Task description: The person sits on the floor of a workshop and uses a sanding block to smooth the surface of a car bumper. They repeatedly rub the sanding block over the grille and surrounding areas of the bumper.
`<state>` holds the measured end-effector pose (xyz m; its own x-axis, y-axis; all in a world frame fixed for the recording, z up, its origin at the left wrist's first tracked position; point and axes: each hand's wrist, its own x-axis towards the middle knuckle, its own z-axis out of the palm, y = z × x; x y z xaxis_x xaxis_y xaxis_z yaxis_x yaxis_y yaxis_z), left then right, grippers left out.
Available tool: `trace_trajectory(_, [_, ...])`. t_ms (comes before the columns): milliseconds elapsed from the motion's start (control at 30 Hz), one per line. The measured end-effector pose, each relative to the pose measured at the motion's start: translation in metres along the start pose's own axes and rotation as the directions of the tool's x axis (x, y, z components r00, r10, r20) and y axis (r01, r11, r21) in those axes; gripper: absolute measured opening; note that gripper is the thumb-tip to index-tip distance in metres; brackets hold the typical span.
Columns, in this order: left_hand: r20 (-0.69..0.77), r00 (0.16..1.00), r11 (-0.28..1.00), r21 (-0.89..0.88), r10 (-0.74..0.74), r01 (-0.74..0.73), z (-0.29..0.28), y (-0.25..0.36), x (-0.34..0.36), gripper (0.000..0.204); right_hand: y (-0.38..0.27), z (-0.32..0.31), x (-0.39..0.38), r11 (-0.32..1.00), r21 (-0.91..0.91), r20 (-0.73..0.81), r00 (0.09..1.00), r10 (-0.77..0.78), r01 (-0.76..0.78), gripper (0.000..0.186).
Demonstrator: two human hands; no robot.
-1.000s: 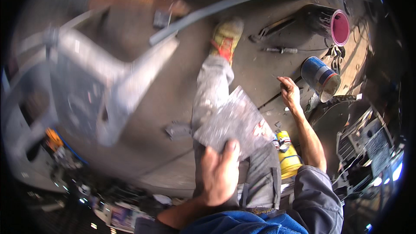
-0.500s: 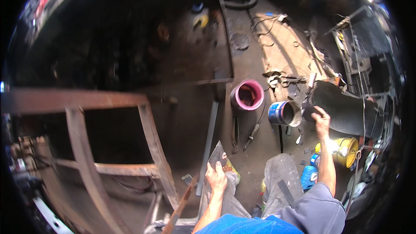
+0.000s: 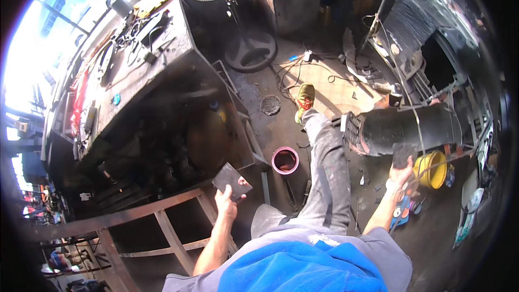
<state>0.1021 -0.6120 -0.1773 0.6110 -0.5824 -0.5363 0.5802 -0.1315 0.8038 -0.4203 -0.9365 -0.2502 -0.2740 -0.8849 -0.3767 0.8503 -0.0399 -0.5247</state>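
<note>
My left hand (image 3: 226, 205) grips a thin dark square plate (image 3: 228, 178) by its near edge, thumb on top. A small pinkish dab (image 3: 243, 181) lies on the plate's right side. Out to the right, my right hand (image 3: 399, 175) is closed on a dark flat rectangular piece (image 3: 403, 154), which points away from me. What this piece is made of, I cannot tell. Past the right hand stands a yellow bucket (image 3: 431, 170), and a blue container (image 3: 400, 212) is beside the wrist. The two hands are wide apart.
A rusty metal frame (image 3: 124, 213) stands at the left, below a cluttered workbench (image 3: 146, 70). A pedestal fan (image 3: 250, 53) is far ahead. On the floor are a pink-rimmed bucket (image 3: 285, 160), cardboard (image 3: 338, 84) with cables, and a large black curved part (image 3: 400, 127).
My body has risen and one leg has stepped forward. The view now takes in the workbench and fan. Both hands keep their pieces; the left one has moved further left.
</note>
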Motion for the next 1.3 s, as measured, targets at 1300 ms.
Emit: trace_trajectory(1300, [0.343,0.525,0.613,0.239,-0.779,0.753,0.642,0.324,0.551,0.042,0.175,0.865,0.269,0.915,-0.238,0.966,-0.023,0.259,0.326,0.042])
